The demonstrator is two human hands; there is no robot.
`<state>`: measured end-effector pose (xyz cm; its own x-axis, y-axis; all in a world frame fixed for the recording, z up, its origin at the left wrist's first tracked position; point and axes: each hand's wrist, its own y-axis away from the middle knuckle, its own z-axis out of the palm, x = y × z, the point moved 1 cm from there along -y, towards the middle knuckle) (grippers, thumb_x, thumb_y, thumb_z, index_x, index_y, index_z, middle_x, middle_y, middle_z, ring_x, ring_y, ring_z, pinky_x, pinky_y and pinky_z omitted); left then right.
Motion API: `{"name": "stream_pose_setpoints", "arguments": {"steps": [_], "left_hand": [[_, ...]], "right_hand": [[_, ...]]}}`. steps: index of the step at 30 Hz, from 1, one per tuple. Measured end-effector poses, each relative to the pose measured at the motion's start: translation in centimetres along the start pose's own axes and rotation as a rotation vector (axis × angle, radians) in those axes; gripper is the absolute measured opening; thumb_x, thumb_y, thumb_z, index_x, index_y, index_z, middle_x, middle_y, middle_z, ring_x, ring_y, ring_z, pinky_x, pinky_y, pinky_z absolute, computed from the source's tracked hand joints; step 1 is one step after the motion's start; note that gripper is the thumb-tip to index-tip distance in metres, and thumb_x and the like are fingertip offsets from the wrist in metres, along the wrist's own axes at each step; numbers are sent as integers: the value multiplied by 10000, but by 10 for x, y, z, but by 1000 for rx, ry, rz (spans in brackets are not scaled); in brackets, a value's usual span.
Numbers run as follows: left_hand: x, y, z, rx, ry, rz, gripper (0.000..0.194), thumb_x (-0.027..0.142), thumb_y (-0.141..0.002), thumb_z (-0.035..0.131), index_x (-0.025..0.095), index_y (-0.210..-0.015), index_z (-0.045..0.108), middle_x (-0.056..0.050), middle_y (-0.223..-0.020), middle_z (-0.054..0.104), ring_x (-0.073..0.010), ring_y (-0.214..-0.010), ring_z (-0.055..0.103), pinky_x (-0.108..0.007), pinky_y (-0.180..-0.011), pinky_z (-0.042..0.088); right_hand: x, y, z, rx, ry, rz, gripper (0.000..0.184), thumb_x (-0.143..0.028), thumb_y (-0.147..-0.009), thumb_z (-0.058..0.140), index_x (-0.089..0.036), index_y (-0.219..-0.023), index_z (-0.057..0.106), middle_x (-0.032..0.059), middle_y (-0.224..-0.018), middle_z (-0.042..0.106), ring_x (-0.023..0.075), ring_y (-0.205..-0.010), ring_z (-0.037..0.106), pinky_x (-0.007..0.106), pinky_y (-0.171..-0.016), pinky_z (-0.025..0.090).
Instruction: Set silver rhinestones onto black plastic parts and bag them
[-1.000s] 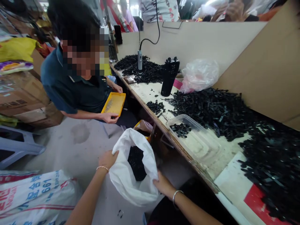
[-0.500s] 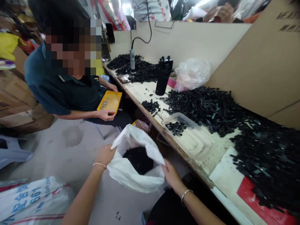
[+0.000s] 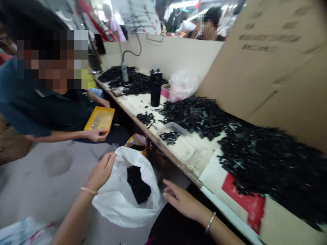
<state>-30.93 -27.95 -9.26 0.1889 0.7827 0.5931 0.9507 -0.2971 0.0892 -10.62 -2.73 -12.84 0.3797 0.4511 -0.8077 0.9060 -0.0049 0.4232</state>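
A white woven sack (image 3: 117,204) stands with its mouth open below me, and a mass of small black parts (image 3: 139,185) shows inside. My left hand (image 3: 103,170) grips the sack's rim on the left, fingers closed over the edge. Just off the sack's right side is my right hand (image 3: 178,197), holding nothing, its fingers apart and pointing toward the sack. Beside it runs the worktable edge. A clear plastic tray (image 3: 185,148) on the table holds some black pieces.
Large piles of black strips (image 3: 270,166) cover the worktable (image 3: 130,103). A black cylinder (image 3: 155,88), a plastic bag (image 3: 185,83) and a grey hanging tool (image 3: 124,72) are farther back. At left a co-worker holds a yellow tray (image 3: 100,119). Cardboard (image 3: 255,68) leans behind.
My right hand has let go of the sack's rim and moved off it, fingers apart. The left hand still grips the sack. The camera view has swung to the right.
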Motion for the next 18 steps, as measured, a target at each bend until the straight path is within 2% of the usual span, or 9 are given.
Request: {"name": "stream_pose_setpoints", "arguments": {"steps": [1, 3, 5, 6, 9, 12, 15, 18], "left_hand": [[19, 7, 5, -49, 153, 75, 480, 563, -902, 283, 190, -1042, 552, -43, -851, 610, -209, -809, 582, -293, -727, 454], [66, 25, 24, -236, 426, 180, 435, 562, -896, 359, 187, -1034, 530, 0, -716, 544, -175, -692, 529, -264, -658, 428], [120, 50, 50, -490, 615, 236, 437, 554, -890, 413, 177, -1088, 512, 13, -676, 541, -154, -622, 495, -251, -613, 409], [147, 65, 64, -630, 701, 254, 444, 548, -887, 435, 173, -1113, 509, 6, -687, 568, -150, -615, 499, -251, -614, 411], [223, 109, 109, -986, 890, 288, 405, 512, -859, 524, 161, -1056, 571, -50, -825, 652, -171, -762, 568, -273, -743, 438], [282, 145, 151, -1156, 921, 305, 382, 499, -812, 606, 146, -955, 643, -80, -939, 665, -199, -908, 575, -294, -856, 415], [321, 175, 189, -1272, 893, 299, 452, 546, -754, 648, 132, -934, 656, -82, -886, 672, -192, -869, 582, -295, -834, 417], [343, 201, 223, -1431, 851, 192, 533, 616, -692, 646, 126, -901, 620, -50, -738, 647, -137, -665, 562, -253, -663, 426]], "right_hand": [[-11, 20, -11, -17, -9, -65, 520, -384, -906, 487, -178, -1380, 429, 92, -1174, 596, 202, -962, 595, 328, -914, 453], [-27, 63, -32, -54, -12, -166, 474, -367, -903, 516, -236, -1357, 470, 65, -1181, 600, 191, -950, 599, 302, -892, 468], [-31, 106, -52, 3, -23, -197, 420, -353, -908, 526, -276, -1321, 512, 44, -1163, 613, 189, -967, 597, 292, -894, 472], [-27, 127, -61, 77, -44, -186, 392, -358, -917, 518, -278, -1300, 533, 42, -1153, 618, 191, -990, 591, 297, -914, 465], [8, 192, -87, 435, -181, -92, 376, -422, -947, 460, -245, -1265, 554, 69, -1153, 613, 210, -1062, 570, 333, -958, 457], [61, 256, -108, 828, -166, 17, 408, -472, -944, 436, -214, -1238, 556, 101, -1154, 599, 227, -1080, 560, 359, -953, 467], [108, 307, -127, 1095, 119, 102, 378, -454, -934, 440, -214, -1193, 575, 109, -1162, 585, 243, -1085, 545, 389, -946, 461], [138, 329, -148, 1196, 400, 201, 324, -362, -930, 415, -201, -1147, 595, 109, -1139, 593, 264, -1060, 545, 434, -929, 451]]}}
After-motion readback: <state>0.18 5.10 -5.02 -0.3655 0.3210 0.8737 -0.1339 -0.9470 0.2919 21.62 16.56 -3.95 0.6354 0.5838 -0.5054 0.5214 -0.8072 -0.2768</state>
